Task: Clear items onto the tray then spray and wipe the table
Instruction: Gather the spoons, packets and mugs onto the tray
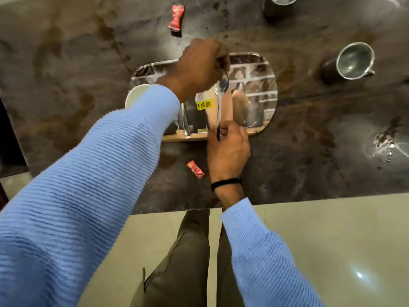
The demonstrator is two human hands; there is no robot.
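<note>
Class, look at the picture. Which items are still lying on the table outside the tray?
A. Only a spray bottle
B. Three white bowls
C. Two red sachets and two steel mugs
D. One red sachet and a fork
C: one red sachet lies beyond the tray, another red sachet lies near the table edge, and two steel mugs stand to the right.

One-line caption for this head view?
Both hands, left hand and right hand, hold spoons over the tray; cups and sachets remain on the table.

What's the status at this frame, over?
Left hand and right hand each hold a spoon over the tray. Two sachets, two steel cups uncleared. Nothing in the way.
</note>
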